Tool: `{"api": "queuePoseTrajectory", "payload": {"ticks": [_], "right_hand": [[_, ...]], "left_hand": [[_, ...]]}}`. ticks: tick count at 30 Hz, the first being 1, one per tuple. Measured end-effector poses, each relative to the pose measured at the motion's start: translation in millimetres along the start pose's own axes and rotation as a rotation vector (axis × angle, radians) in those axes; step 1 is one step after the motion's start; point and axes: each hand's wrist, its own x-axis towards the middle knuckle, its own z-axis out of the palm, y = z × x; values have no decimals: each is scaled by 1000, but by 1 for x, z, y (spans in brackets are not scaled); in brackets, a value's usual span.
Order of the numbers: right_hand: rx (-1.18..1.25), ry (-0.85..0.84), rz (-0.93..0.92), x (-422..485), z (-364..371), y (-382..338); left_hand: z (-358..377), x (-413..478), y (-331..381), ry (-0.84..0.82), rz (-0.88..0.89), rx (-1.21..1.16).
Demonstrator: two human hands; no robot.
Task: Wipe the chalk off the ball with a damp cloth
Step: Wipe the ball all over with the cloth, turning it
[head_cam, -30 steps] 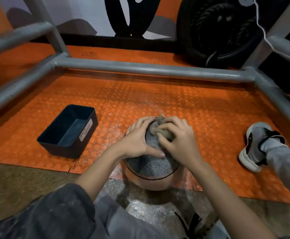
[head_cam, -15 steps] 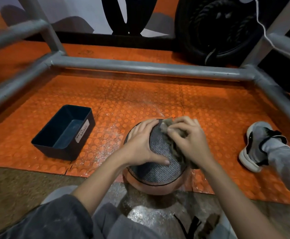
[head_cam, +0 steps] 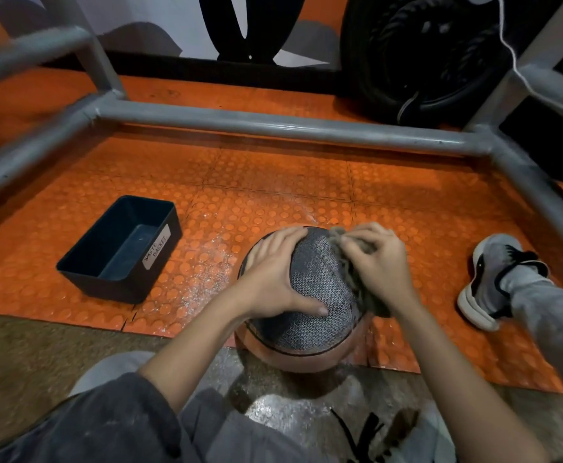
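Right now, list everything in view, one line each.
basketball: one, orange with a grey patterned panel, at the mat's near edge
cloth: one, grey-brown, on the basketball's right side
waste basket: one, black, left on the mat
chalk dust: white scatter, between waste basket and basketball
floor mat: orange, studded tiles
pipe frame: one, grey, around the mat
tyre: one, black, back right
shoe: one, grey and white, far right
left hand: spread on the basketball
right hand: fingers grip the cloth

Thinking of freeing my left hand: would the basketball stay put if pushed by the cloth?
Probably rolls: the basketball is round, with only the left hand steadying it. Its pebbled panel likely grips well, though wiping with the cloth in the right hand may leave it slicker.
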Motion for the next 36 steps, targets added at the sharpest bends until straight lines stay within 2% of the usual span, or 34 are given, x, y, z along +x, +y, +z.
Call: {"api": "queuePoseTrajectory", "payload": {"ticks": [2, 3, 6, 8, 10, 12, 15, 16, 17, 19, 22, 24, 27, 29, 30, 32, 36], "right_hand": [[89, -7, 157, 5, -8, 13], [84, 0, 168, 4, -9, 11], [-55, 2, -10, -6, 3, -16], [-147, -66, -176, -17, 13, -38], [-143, -111, -244, -17, 12, -40], [-70, -65, -162, -7, 6, -18], [84, -32, 171, 5, -7, 13], [99, -24, 218, 5, -8, 17], [86, -1, 207, 4, -7, 14], [20, 23, 70, -1, 0, -6], [-152, -76, -189, -15, 13, -39], [-158, -99, -225, -12, 13, -39], [-29, -16, 9, 1, 3, -4], [58, -29, 202, 6, -5, 14], [62, -26, 235, 6, -5, 18], [28, 3, 193, 3, -3, 10], [-157, -50, -138, -16, 10, -35]], "left_hand": [[2, 0, 3, 1, 2, 1], [2, 1, 5, -2, -2, 8], [3, 4, 5, 4, -30, 36], [3, 3, 3, -6, -38, 38], [2, 0, 0, -15, -30, 12], [0, -5, 1, -7, -17, 1], [1, -7, 3, -3, -14, -8], [1, -6, 6, -8, -12, -2], [2, -5, 7, -6, -13, 8], [3, -3, 8, 12, -14, 27], [4, -3, 6, 16, -19, 25], [4, -6, 3, 18, -10, 13], [3, -11, 3, 25, -12, 5], [4, -12, 6, 13, -12, -1], [5, -11, 9, 9, -10, 10], [6, -9, 10, 15, -14, 37], [8, -9, 5, 40, -29, 33]]}}
